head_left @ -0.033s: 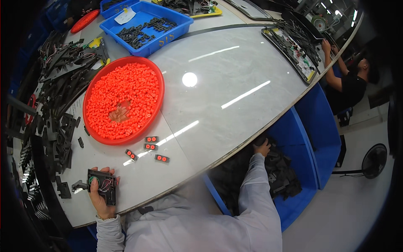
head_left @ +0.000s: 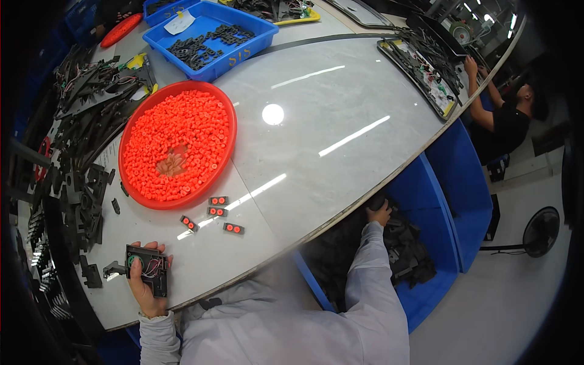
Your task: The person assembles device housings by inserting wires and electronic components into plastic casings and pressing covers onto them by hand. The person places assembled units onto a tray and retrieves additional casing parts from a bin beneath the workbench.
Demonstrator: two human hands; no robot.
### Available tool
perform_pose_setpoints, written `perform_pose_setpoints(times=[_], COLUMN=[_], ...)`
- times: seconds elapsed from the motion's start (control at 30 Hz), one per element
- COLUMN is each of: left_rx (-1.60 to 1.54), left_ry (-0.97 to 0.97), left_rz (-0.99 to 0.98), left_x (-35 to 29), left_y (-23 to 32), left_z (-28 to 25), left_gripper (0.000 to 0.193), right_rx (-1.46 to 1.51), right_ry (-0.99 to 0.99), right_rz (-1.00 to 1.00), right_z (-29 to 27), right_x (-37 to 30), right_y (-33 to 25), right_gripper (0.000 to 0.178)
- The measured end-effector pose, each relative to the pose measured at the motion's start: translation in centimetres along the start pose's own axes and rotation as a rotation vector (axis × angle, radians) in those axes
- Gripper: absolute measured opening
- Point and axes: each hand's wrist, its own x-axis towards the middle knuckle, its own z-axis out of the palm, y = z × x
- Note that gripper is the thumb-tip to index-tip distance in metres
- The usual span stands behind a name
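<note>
My left hand [head_left: 149,277] is closed around an open black plastic housing [head_left: 156,274] near the table's front left edge. Thin coloured wires and a green round part show inside it, and a grey arm sticks out to its left. Below the table edge at the right, my right hand [head_left: 379,214] reaches into a blue bin [head_left: 426,226] of black plastic parts [head_left: 409,252]. Its fingers are curled round a dark piece [head_left: 376,200], partly hidden by the table edge. Several small dark blocks with paired orange rings [head_left: 233,228] lie on the table between the hands.
A red round tray [head_left: 235,131] full of small orange pieces stands beyond my left hand. Behind it is a blue tray [head_left: 267,29] of dark parts. Dark parts [head_left: 91,201] and wired strips pile up at the left. A co-worker [head_left: 511,125] works at the far right.
The view shifts very slightly. Both hands stay where they were.
</note>
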Motion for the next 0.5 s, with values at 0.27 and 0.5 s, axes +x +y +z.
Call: perform_pose_setpoints(times=[0.27, 0.5], left_rx=[-0.001, -0.014], left_ry=[-0.014, -0.04], left_rz=[-0.005, -0.027], left_x=[0.4, 0.4], left_y=[-0.1, 0.2], left_z=[-0.3, 0.0], left_gripper=[0.045, 0.044], right_rx=[0.418, 0.654], right_ry=[0.183, 0.443], right_rz=[-0.306, -0.661], right_z=[-9.4, -27.2], right_x=[-4.3, -8.4], right_y=[2.4, -5.1], right_gripper=[0.078, 0.074])
